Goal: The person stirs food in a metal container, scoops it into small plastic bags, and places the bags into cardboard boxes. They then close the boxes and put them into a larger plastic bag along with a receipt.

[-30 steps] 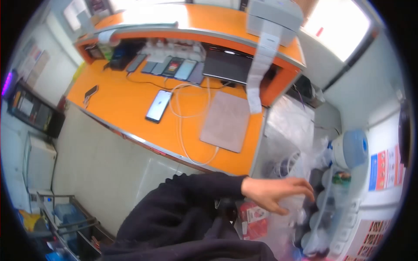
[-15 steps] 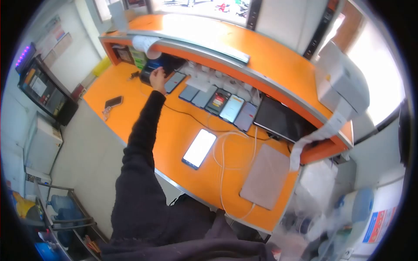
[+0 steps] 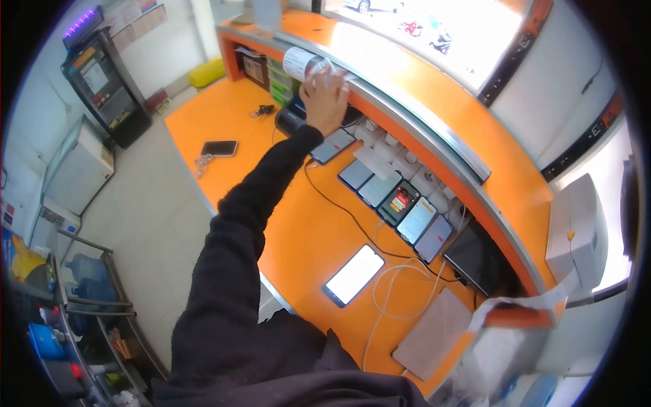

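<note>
My left hand [image 3: 325,100] is raised at the upper shelf's front edge, just right of a curled printed paper [image 3: 298,62]. Its fingers are bent around something pale and translucent, too blurred to name. Beneath the hand is a black device [image 3: 290,117], partly hidden, and a phone [image 3: 332,146] lies close by. Several more phones stand in a row, one with a red and yellow picture [image 3: 399,202]. A phone with a bright white screen [image 3: 353,276] lies nearer to me. My right hand is out of view.
The orange desk [image 3: 285,224] also bears a dark phone [image 3: 220,148], keys [image 3: 262,110], a flat pinkish-grey tablet-like item [image 3: 432,334], cables and a black screen [image 3: 478,258]. A white printer [image 3: 576,234] stands right, its paper strip hanging. Chair-like metal frames are lower left.
The view has shifted, so the desk lies lower and further right. My left hand has gone up from beside the black device to the shelf edge by the curled paper.
</note>
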A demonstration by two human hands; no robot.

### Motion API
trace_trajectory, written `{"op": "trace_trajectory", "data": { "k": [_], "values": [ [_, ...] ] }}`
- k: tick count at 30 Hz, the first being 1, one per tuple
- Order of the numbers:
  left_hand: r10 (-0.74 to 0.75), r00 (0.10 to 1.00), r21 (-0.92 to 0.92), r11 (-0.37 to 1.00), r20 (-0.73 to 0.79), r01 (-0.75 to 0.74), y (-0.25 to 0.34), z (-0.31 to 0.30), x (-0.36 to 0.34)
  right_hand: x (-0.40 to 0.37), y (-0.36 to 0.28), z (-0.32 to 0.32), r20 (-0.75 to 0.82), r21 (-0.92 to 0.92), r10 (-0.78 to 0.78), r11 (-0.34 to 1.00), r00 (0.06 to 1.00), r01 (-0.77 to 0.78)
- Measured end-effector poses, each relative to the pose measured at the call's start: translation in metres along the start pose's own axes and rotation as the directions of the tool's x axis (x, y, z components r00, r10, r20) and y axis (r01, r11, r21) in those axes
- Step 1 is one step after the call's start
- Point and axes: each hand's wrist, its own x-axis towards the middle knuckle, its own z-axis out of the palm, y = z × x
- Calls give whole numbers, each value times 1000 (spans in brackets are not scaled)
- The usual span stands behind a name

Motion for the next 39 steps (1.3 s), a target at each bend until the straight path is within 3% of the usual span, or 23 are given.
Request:
{"op": "trace_trajectory", "data": {
  "k": [3, 5, 6, 8, 9, 11, 12, 15, 17, 19, 21, 23, 24, 25, 26, 27, 29, 30, 31, 33, 37, 38, 39],
  "values": [
    [-34, 995, -168, 984, 99, 50, 1, -23, 5, 2, -2, 5, -4, -9, -4, 1000, 1000, 4],
    [-192, 981, -292, 940, -25, 177, -23, -10, 13, 2, -4, 8, -12, -19, -1, 1000, 1000, 0],
    [-305, 948, -342, 903, -90, 258, -38, -3, 19, 3, -5, 8, -19, -24, 0, 1000, 1000, 0],
    [-601, 754, -329, 791, -265, 516, -105, 53, 34, 2, -6, 10, -28, -28, 1, 1000, 1000, -2],
    [-677, 736, -544, 630, -35, 554, -126, 55, 41, 2, -7, 11, -33, -31, 2, 1000, 999, -3],
    [-593, 680, -770, 152, 431, 620, -141, 42, 55, 2, -8, 11, -43, -29, 6, 1000, 999, -7],
    [-570, 738, -839, 147, 362, 525, -130, 35, 54, 2, -8, 12, -48, -30, 8, 999, 999, -9],
    [-398, 838, -704, 467, 373, 535, -148, 34, 38, 3, -9, 11, -55, -37, 7, 999, 998, -9],
    [-411, 868, -532, 687, 277, 495, -189, 50, 5, 3, -8, 12, -56, -34, 10, 999, 998, -12],
    [-554, 769, -441, 631, 320, 638, -204, 30, -45, 2, -8, 13, -58, -20, 11, 1000, 998, -12],
    [-522, 810, -449, 676, 267, 584, -204, 10, -99, 2, -7, 12, -54, 1, 16, 1000, 998, -16],
    [-562, 738, -422, 605, 375, 675, -153, -39, -133, -1, -5, 13, -19, 48, 14, 999, 1000, -14],
    [-530, 743, -440, 599, 410, 669, -124, -59, -151, -4, -8, 17, 7, 80, 16, 997, 1000, -16],
    [-493, 743, -454, 589, 453, 668, -93, -78, -167, -10, -9, 23, 87, 148, 7, 989, 996, -20],
    [-480, 684, -495, 472, 549, 729, -51, -103, -173, -20, -13, 37, 236, 230, -20, 972, 971, -36],
    [-450, 609, -504, 342, 653, 793, -5, -129, -180, -32, -34, 52, 439, 326, 99, 909, 893, -261],
    [-289, 548, -546, 94, 785, 832, 66, -158, -196, -54, -56, 77, 727, 407, 13, 797, 687, -446],
    [-219, 531, -531, 62, 819, 845, 97, -170, -202, -61, -80, 79, 846, 345, 21, 741, 533, -576],
    [-144, 520, -522, 30, 842, 853, 125, -178, -203, -73, -93, 85, 898, 352, 1, 598, 440, -720],
    [48, 468, -466, -40, 883, 884, 174, -198, -203, -96, -111, 87, 898, 435, -65, 280, 436, -856],
    [352, 431, -486, 82, 831, 870, 233, -212, -224, -82, -94, 54, 809, 479, 232, 273, 540, -834],
    [379, 335, -402, 113, 862, 908, 249, -224, -223, -75, -81, 42, 775, 492, 271, 308, 571, -814],
    [424, 334, -397, 68, 842, 915, 263, -228, -236, -68, -67, 28, 737, 502, 308, 346, 601, -793]
  ]
}}
